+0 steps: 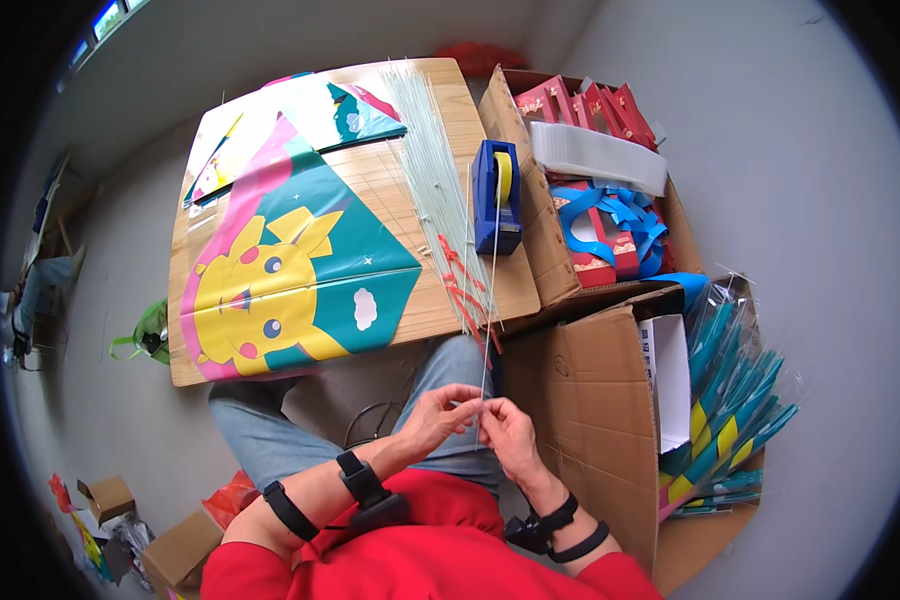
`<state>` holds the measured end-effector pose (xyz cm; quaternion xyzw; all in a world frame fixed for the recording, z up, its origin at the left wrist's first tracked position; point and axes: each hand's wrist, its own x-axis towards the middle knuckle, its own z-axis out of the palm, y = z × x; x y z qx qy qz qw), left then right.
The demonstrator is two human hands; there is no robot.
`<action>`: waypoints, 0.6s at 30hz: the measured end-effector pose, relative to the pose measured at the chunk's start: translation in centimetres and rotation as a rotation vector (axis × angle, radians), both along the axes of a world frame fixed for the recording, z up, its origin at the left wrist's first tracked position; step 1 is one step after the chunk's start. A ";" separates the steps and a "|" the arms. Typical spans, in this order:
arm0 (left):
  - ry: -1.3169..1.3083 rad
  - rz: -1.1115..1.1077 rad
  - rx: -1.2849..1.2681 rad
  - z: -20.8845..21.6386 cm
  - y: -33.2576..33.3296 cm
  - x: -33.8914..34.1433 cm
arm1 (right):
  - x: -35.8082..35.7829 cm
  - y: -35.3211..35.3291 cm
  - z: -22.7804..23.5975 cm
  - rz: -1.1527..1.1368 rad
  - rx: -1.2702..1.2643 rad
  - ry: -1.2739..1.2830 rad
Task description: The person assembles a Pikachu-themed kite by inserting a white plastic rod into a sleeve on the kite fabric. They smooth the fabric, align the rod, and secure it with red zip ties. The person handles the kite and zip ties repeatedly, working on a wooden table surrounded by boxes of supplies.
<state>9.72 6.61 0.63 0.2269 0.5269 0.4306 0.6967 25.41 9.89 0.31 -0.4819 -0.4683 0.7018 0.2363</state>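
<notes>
Rod (484, 380), thin and pale, stands in the head view above the person's lap, in front of the near edge of the worktop (515, 298), its upper length crossing the blue tape dispenser (485, 200) in the line of sight. The left hand (436, 418) and right hand (511, 437) meet at its lower part, each grip pinched together on it. On the worktop, a printed kite sheet (375, 245) lies left of a rod bundle (432, 165).
</notes>
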 end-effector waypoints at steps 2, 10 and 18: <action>-0.083 -0.075 -0.038 -0.4 -1.1 1.2 | 1.7 -2.3 0.7 0.016 -0.059 -0.019; -0.148 -0.264 -0.086 -2.5 -5.0 4.9 | 6.9 -7.6 0.2 0.040 -0.168 -0.019; -0.037 -0.269 -0.059 -2.8 -3.5 5.3 | 7.2 -5.8 0.0 0.128 -0.115 -0.088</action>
